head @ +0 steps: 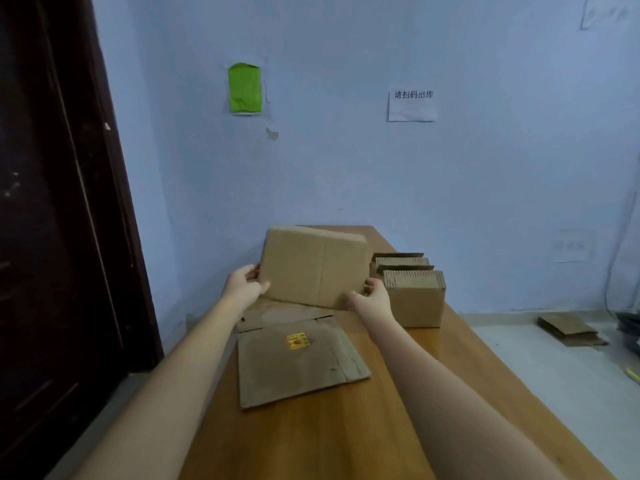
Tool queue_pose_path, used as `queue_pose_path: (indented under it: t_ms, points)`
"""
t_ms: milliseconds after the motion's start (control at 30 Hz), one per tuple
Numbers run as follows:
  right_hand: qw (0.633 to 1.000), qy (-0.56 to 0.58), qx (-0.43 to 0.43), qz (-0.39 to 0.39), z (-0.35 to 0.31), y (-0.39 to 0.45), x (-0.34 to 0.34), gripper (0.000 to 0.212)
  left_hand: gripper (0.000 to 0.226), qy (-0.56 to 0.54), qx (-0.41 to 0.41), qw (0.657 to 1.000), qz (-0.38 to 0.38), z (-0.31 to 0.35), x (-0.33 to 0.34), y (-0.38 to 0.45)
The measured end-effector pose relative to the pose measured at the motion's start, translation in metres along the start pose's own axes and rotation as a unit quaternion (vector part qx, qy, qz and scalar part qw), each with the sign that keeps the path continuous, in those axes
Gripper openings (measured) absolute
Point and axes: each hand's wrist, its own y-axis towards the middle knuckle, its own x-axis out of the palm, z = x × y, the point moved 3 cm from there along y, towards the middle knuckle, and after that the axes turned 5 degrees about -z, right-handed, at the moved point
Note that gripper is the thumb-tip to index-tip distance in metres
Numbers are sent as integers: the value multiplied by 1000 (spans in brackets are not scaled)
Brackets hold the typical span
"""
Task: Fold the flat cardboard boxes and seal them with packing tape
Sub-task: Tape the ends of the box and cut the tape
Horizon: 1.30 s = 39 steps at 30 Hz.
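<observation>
between both hands, gripped upright: flat box.

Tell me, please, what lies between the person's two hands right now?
In the head view, the flat cardboard box spans the gap, held tilted above the table, gripped by the left hand and right hand at opposite edges.

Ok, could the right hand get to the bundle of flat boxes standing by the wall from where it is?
Probably yes. The right hand grips the held cardboard box at its lower right corner, and the bundle of flat boxes stands just right of it with nothing between. It would have to let go of the box first.
</observation>
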Motion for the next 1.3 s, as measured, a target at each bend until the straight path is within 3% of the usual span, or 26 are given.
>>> queue_pose_path:
  t_ms: [133,300,467,667,867,1000,1133,1200,1300]
  points:
    - [999,25,-36,-2,2,41,5,50,55,41,32,998,25,-12,13,34]
    - [999,34,-15,-14,25,81,6,47,42,161,30,985,60,-46,50,61]
    - [999,37,-25,1,51,117,10,51,41,125,35,989,71,-67,80,94]
    - [999,34,-40,-14,67,154,32,56,49,-4,4,999,53,-73,100,131]
    - [999,-1,27,-38,95,191,37,62,52,-66,-13,997,27,-82,114,170]
    - [997,-40,46,-45,112,208,33,62,57,-60,-40,997,-8,-97,127,189]
    - [995,-87,20,-52,117,211,34,57,57,-69,-41,997,2,-108,136,188]
    - [995,-90,17,-47,117,214,34,56,67,-44,-37,998,7,-121,139,193]
    - [993,-105,32,-47,118,215,39,65,74,0,-46,999,6,-136,140,195]
